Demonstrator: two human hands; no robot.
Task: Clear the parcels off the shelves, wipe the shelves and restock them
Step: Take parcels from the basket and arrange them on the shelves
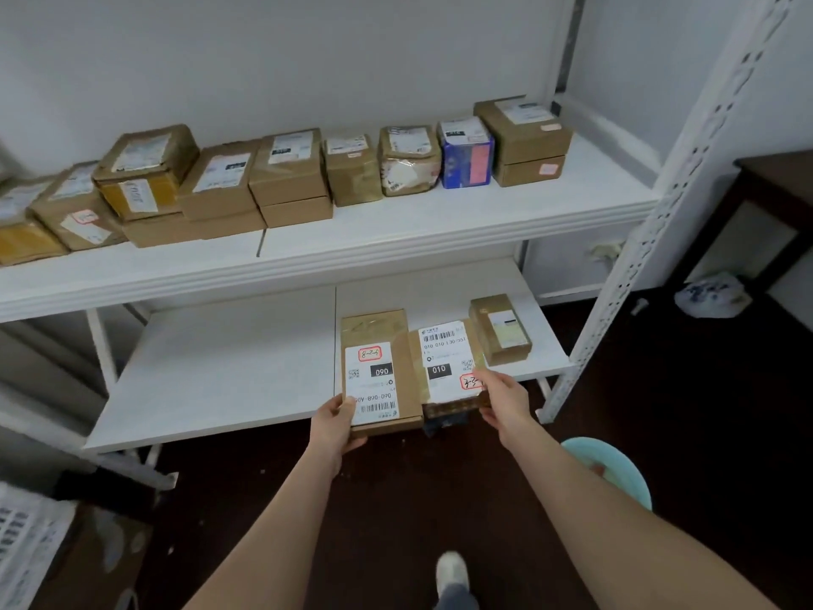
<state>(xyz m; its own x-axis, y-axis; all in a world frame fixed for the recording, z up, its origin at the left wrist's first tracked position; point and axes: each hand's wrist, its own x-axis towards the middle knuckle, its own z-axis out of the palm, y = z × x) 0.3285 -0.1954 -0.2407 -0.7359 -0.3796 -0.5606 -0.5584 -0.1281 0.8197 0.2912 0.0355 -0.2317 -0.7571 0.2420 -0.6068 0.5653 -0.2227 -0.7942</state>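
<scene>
Just below the middle of the frame, two brown cardboard parcels lie side by side at the front of the white lower shelf, their near ends jutting past its front edge; whether they rest on it or are lifted slightly cannot be told. The left hand grips the near left corner of the parcel labelled 090, thumb on top at the edge of the white label and fingers underneath. The right hand grips the near right corner of the parcel labelled 010, thumb beside a red-framed sticker. The two parcels touch along their long sides. Just beyond and to the right of them a small parcel stands on the same shelf, near its right end. Above, the upper shelf carries a row of parcels along the wall from the left edge of the frame to the upper right, some stacked in twos, with a blue parcel among the brown ones. A perforated white rack upright runs down the right side. On the dark floor a turquoise stool shows behind the right forearm, a white shoe at the bottom, and a white plastic bag at the right
</scene>
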